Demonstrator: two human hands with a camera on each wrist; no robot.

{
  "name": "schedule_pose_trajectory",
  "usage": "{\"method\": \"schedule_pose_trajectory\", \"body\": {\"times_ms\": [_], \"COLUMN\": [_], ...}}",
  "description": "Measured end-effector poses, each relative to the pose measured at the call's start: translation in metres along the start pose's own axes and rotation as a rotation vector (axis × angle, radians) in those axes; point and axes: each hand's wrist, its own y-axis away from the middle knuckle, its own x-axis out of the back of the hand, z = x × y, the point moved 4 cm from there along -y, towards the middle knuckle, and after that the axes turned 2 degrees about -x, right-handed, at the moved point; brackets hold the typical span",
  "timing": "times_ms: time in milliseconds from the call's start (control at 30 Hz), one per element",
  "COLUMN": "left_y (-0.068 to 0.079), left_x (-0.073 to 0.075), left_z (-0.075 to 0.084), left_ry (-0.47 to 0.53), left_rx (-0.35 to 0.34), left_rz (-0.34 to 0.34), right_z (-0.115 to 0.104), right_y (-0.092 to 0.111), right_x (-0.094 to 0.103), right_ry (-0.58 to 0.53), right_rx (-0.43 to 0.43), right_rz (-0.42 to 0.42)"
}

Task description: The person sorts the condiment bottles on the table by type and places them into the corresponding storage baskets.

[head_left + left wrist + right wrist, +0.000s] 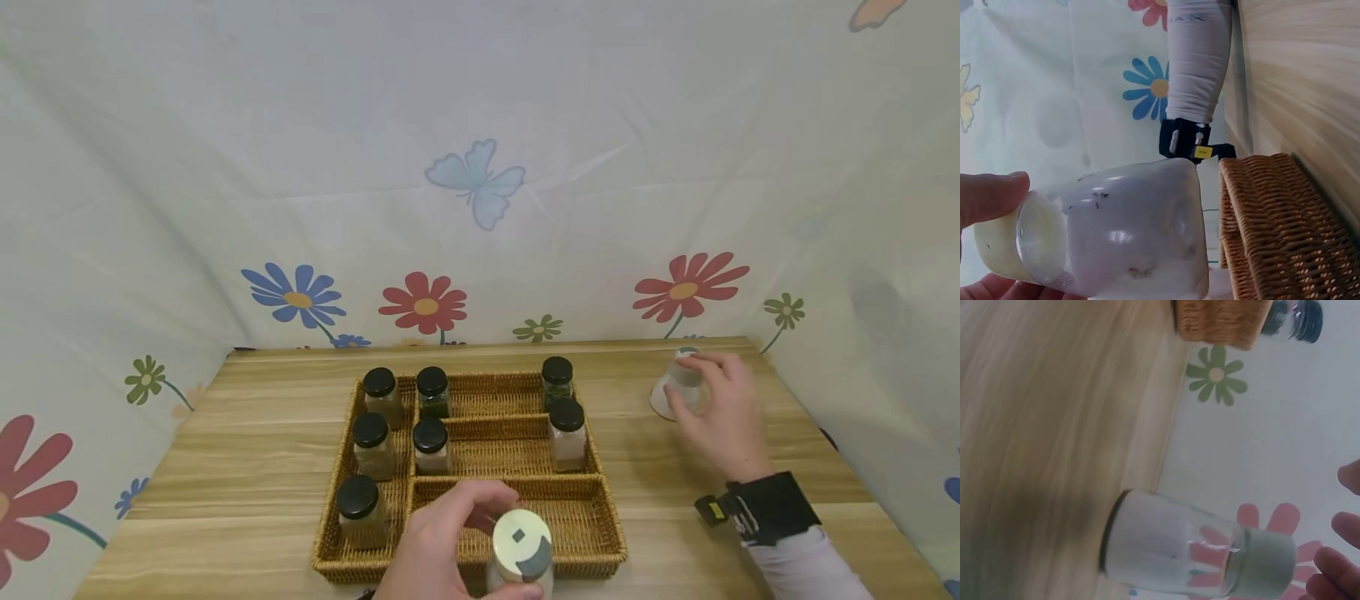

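A clear jar [1129, 237] of white contents with a pale yellow lid [517, 552] is in my left hand [438, 546], whose thumb and fingers grip it around the lid. It hangs in front of the near edge of the wicker tray [607, 546]. At the right back of the table stands another jar [1154, 544], half full of white contents, with a pale grey-green lid [1266, 562]. My right hand [723, 408] is beside this second jar; in the right wrist view its fingertips [1341, 569] are apart from the lid.
Several small black-lidded spice jars stand in the tray's compartments, among them one at front left [360, 512] and one at right [567, 437]. The wooden table [225, 467] runs back to a flowered cloth wall [525, 267].
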Motion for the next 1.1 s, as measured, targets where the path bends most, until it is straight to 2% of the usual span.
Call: {"method": "schedule_pose_trajectory", "body": {"times_ms": [200,400,500,600,833,1100], "left_y": [-0.004,-0.008,-0.010,-0.012,-0.014,-0.020], "left_x": [0.011,0.022,0.028,0.033,0.041,0.059], "left_z": [-0.001,-0.006,-0.010,-0.015,-0.028,-0.032], "left_ry": [-0.033,-0.072,-0.091,-0.125,-0.187,-0.328], "left_rx": [0.146,0.224,0.236,0.217,0.208,0.226], "left_rz": [0.023,0.046,0.057,0.054,0.000,-0.043], "right_z": [0.015,0.026,0.030,0.032,0.034,0.035], "right_y": [0.003,0.006,0.008,0.009,0.011,0.011], "right_x": [-0.002,-0.007,-0.011,-0.013,-0.015,-0.015], "right_ry": [0.064,0.090,0.094,0.093,0.088,0.111], "right_rx": [-0.079,-0.097,-0.116,-0.113,-0.080,-0.069], "right_rz": [-0.024,-0.110,-0.172,-0.205,-0.195,-0.196]}}
